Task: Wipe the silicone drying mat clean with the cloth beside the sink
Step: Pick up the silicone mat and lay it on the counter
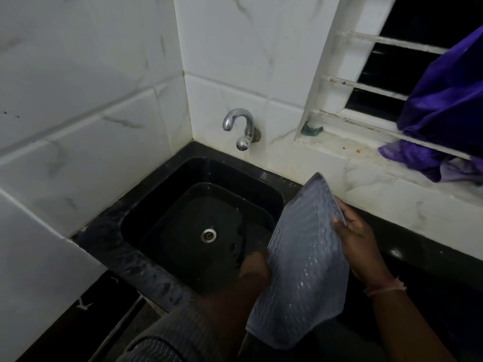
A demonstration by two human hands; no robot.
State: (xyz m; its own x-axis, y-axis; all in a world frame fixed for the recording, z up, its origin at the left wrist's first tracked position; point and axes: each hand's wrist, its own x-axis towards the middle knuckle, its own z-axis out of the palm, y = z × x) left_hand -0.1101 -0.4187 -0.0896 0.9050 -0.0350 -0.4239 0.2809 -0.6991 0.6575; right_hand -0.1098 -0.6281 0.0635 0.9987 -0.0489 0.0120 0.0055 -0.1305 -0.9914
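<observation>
Mat (pixel 300 259) was held tilted over the right edge of the sink (pixel 156 205), likely so water drained into the basin. Our right hand (pixel 358 239) gripped its far edge, thumb curled onto the ribbed face. Our left hand (pixel 254 265) sat behind the near edge; we could not tell its fingers. We saw no wiping cloth in either hand; purple fabric (pixel 444 105) hung at the window.

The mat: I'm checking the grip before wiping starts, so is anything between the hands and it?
Nothing visible. The right hand grips the grey silicone drying mat by its right edge; the left hand touches its left edge, partly hidden behind it. No cloth is between them.
</observation>
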